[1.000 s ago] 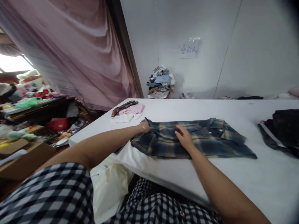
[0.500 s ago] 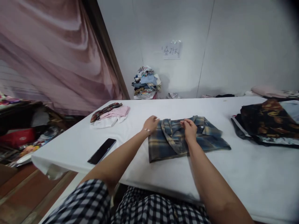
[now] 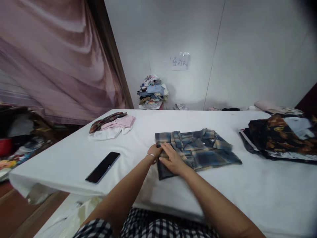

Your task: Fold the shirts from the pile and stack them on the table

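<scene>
A blue, grey and tan plaid shirt (image 3: pixel 205 148) lies folded on the white-covered table, its collar and buttons facing up toward the right. At its left edge is my left hand (image 3: pixel 155 151), fingers curled over the fabric and partly hidden by the other hand. My right hand (image 3: pixel 173 162) rests flat on the left part of the shirt, fingers stretched out and thumb apart, the fingertips close to my left hand.
A phone (image 3: pixel 103 167) lies on the table (image 3: pixel 133 178) to the left. Behind it are small folded clothes (image 3: pixel 119 123). Dark garments (image 3: pixel 272 137) are piled at right. A tall clothes stack (image 3: pixel 153 92) stands by the wall below a paper sign (image 3: pixel 180 62).
My right hand has moved left from the shirt's middle and flattened near its left edge. My left hand has come down toward me along that edge.
</scene>
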Action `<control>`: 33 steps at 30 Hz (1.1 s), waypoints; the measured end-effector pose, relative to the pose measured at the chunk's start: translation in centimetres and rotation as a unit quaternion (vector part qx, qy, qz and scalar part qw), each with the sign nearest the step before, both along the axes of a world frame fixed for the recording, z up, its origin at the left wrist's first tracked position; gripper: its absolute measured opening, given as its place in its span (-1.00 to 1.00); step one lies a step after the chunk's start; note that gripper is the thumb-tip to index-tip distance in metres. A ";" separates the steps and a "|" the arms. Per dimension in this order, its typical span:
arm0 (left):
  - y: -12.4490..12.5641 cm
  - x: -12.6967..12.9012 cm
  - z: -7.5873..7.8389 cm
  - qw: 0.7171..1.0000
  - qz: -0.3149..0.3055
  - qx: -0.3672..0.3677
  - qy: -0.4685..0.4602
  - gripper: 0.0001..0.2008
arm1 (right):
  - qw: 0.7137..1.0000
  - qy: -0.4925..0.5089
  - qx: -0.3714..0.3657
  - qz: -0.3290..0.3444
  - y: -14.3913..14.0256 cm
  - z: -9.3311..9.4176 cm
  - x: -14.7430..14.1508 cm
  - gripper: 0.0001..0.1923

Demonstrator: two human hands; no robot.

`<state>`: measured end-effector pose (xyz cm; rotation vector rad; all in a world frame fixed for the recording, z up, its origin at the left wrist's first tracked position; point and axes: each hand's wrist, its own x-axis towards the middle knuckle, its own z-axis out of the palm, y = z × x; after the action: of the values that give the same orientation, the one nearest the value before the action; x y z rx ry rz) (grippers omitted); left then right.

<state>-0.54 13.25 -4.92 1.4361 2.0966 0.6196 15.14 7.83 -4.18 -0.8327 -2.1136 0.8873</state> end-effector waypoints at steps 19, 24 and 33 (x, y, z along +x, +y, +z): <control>-1.1 -1.2 -1.1 0.989 -0.024 0.052 -0.134 -0.74 | 0.980 -0.189 0.040 -0.049 7.0 1.1 -1.4 -0.38; -1.6 -1.3 -0.7 0.991 -0.033 0.047 -0.125 -0.77 | 0.914 -0.327 -0.043 -0.236 12.2 1.4 1.0 -0.53; -1.5 -1.3 -0.5 0.991 -0.046 0.048 -0.120 -0.79 | 0.907 -0.326 0.029 -0.264 12.5 1.3 4.9 -0.48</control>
<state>-1.89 11.71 -5.43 1.4237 1.8272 0.8215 20.03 20.31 -2.85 -1.7478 -2.2335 0.2614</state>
